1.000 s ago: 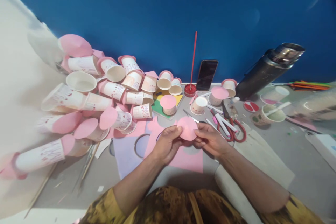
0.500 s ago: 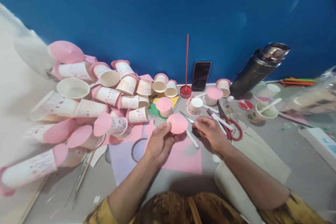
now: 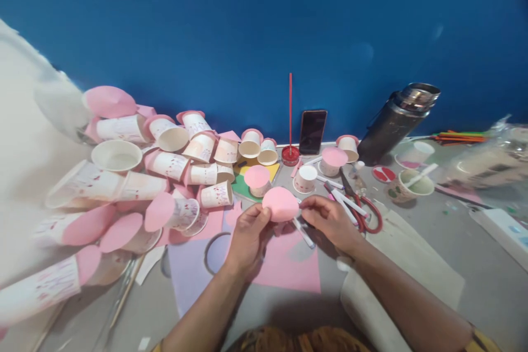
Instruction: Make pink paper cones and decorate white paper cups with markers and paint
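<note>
A pink paper circle [image 3: 280,204] is pinched between the thumb and fingers of my left hand [image 3: 249,234], held above the table. My right hand [image 3: 328,220] is closed at the circle's right edge, around small scissors that the fingers and paper now mostly hide. Below the hands lies a pink paper sheet [image 3: 289,272] with a white marker [image 3: 304,234] on it. Just beyond are a paper cup topped with a pink disc [image 3: 257,177] and a white paper cup [image 3: 306,179].
Many decorated paper cups [image 3: 165,168] with pink discs are heaped on the left. Red-handled scissors [image 3: 374,214], markers [image 3: 348,209] and a dark thermos [image 3: 391,124] stand or lie to the right. A phone [image 3: 312,132] leans against the blue wall [image 3: 247,38].
The metal blade seen between the hands earlier is now hidden behind the paper circle. My right hand has come closer to the circle's edge. The view has tilted up slightly.
</note>
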Tool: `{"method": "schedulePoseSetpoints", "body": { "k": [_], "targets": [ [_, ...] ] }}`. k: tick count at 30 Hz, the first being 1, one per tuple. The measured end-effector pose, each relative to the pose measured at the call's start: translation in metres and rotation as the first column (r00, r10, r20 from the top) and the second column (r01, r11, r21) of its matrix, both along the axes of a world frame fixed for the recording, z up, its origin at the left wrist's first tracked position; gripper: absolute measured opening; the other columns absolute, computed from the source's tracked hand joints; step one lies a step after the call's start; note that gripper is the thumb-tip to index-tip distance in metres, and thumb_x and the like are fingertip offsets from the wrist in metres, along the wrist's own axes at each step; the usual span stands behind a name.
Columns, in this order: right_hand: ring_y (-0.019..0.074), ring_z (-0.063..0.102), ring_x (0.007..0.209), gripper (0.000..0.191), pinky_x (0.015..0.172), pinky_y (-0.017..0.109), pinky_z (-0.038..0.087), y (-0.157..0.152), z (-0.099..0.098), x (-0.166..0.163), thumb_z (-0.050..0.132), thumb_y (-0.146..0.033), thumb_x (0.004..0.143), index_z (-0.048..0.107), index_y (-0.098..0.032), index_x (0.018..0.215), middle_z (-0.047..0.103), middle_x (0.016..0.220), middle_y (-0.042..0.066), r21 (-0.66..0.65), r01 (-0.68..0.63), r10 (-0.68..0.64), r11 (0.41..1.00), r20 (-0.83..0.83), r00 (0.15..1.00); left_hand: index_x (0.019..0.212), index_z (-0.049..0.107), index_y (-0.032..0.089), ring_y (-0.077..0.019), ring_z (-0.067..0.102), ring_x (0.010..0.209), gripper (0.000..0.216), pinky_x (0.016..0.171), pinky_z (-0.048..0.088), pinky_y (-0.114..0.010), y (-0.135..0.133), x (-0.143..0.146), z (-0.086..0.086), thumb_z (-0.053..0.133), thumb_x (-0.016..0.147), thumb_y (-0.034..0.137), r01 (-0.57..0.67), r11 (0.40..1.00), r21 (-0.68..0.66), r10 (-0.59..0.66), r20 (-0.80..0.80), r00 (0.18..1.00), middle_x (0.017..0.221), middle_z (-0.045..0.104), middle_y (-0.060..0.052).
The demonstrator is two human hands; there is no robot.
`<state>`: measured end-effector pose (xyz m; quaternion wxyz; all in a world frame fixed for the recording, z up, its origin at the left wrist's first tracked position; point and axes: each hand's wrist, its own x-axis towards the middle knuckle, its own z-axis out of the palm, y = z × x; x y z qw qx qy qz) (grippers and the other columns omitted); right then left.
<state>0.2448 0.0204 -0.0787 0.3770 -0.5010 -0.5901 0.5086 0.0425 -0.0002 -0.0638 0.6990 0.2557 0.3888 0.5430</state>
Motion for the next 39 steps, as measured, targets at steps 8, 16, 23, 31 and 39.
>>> {"method": "schedulePoseSetpoints", "body": {
  "k": [8, 16, 23, 31, 39],
  "targets": [
    [0.0073, 0.037, 0.045, 0.044, 0.044, 0.022, 0.028, -0.004, -0.003, -0.009, 0.086, -0.055, 0.068, 0.066, -0.016, 0.072, 0.049, 0.050, -0.006, -0.247, -0.153, 0.036, 0.957, -0.422, 0.906, 0.083, 0.071, 0.011, -0.0154, 0.063, 0.065, 0.038, 0.062, 0.053, -0.027, -0.006, 0.005, -0.008, 0.085, 0.076, 0.046, 0.095, 0.994, -0.046, -0.092, 0.052, 0.994, 0.078, 0.071, -0.006],
    [0.0177, 0.063, 0.077, 0.011, 0.067, 0.029, 0.049, -0.010, -0.006, -0.009, 0.070, -0.024, 0.090, 0.071, -0.020, 0.080, 0.068, 0.088, 0.006, 0.558, 0.095, -0.169, 0.824, 0.082, 0.982, 0.108, 0.066, 0.015, -0.0261, 0.073, 0.086, 0.046, 0.075, 0.058, -0.039, -0.002, 0.001, -0.011, 0.058, 0.095, 0.058, 0.266, 0.947, -0.182, -0.194, 0.339, 0.921, 0.096, 0.074, -0.012],
    [0.0199, 0.063, 0.089, 0.028, 0.074, 0.031, 0.052, -0.015, -0.004, -0.009, 0.056, -0.002, 0.089, 0.073, -0.022, 0.098, 0.066, 0.106, 0.009, 0.804, -0.196, -0.217, 0.561, 0.371, 0.903, 0.131, 0.059, 0.011, -0.0340, 0.068, 0.112, 0.073, 0.097, 0.053, -0.054, -0.001, 0.001, -0.004, 0.042, 0.095, 0.072, 0.410, 0.905, -0.114, -0.290, 0.539, 0.791, 0.126, 0.069, -0.020],
    [0.0227, 0.066, 0.099, 0.023, 0.086, 0.036, 0.053, -0.006, -0.007, -0.004, 0.055, -0.008, 0.092, 0.066, -0.022, 0.107, 0.067, 0.106, 0.009, 0.758, 0.039, -0.318, 0.651, 0.225, 0.921, 0.125, 0.062, 0.013, -0.0333, 0.076, 0.093, 0.064, 0.089, 0.057, -0.051, 0.001, -0.002, -0.005, 0.051, 0.094, 0.067, 0.319, 0.938, -0.133, -0.237, 0.426, 0.873, 0.115, 0.074, -0.018],
    [0.0195, 0.070, 0.078, 0.012, 0.071, 0.029, 0.049, -0.001, -0.015, 0.000, 0.058, -0.018, 0.092, 0.069, -0.020, 0.095, 0.076, 0.090, 0.005, 0.582, 0.046, -0.306, 0.812, 0.358, 0.882, 0.100, 0.063, 0.017, -0.0353, 0.077, 0.101, 0.018, 0.092, 0.058, -0.053, 0.001, -0.007, 0.002, 0.067, 0.088, 0.029, 0.117, 0.945, -0.304, -0.045, 0.234, 0.971, 0.110, 0.075, -0.015]
  ]
}}
